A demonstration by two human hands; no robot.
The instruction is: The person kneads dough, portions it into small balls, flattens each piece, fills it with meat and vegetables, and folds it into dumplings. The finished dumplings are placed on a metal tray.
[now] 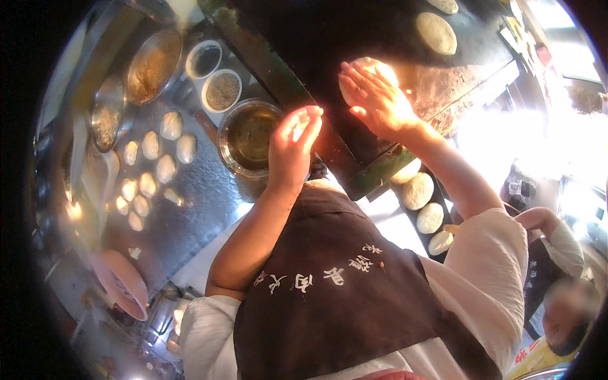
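Note:
My right hand lies palm down, fingers spread a little, on a round flat dough piece on the dark griddle. My left hand is raised near the griddle's edge, fingers curled towards the thumb; no object shows in it. Beside it stands a round metal container of brownish liquid. Two more flat dough pieces lie at the griddle's far side, one of them oval.
Small dough lumps lie on a metal worktop at left, near bowls of filling and seasoning. Round flatbreads line a rack below the griddle. A pink basin stands lower left. Another person is at lower right.

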